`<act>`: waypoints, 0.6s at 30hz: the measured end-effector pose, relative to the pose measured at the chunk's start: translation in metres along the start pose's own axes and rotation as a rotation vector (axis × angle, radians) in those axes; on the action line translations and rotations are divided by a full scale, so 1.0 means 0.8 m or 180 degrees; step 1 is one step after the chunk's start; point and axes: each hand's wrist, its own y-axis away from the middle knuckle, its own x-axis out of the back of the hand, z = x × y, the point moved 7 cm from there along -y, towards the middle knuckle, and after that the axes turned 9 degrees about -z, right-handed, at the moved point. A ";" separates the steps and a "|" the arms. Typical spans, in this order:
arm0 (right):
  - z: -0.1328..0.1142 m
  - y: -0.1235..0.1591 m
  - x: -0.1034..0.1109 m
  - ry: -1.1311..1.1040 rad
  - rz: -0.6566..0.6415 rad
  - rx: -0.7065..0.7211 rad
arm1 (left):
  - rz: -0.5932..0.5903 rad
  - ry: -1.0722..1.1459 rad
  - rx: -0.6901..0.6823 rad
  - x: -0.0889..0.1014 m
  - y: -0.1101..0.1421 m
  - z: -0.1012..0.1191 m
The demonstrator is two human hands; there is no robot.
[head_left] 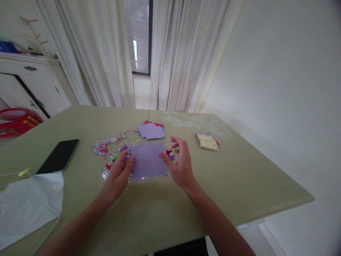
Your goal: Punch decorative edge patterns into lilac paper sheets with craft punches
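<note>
A purple sheet of card, with a row of small holes or dots along its left and bottom edges, is tilted up over the table. My left hand pinches its left edge between thumb and fingers. At the right edge is my right hand, its fingers spread and its thumb tip at or against the card; whether they touch I cannot tell. Small round red, green and purple pieces with eye-like white spots, such as the green one and the red one, lie beside both hands, partly hidden.
Beyond the card lie colourful paper bits and a stack of purple and red cards. Dotted-edge cards lie to the right. On the left are a black phone and a white sheet or bag with a cord.
</note>
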 end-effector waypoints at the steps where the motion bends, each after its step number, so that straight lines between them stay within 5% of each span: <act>1: 0.023 -0.004 -0.004 -0.0284 -0.0105 -0.0303 | 0.0014 -0.0032 0.0019 -0.001 0.002 -0.002; 5: 0.074 0.003 -0.030 -0.1348 -0.0678 -0.1082 | -0.0069 0.0004 0.0109 -0.009 0.009 -0.011; 18: 0.081 0.005 -0.004 -0.1639 -0.0210 -0.1362 | -0.0089 0.0188 -0.0045 -0.003 0.014 0.003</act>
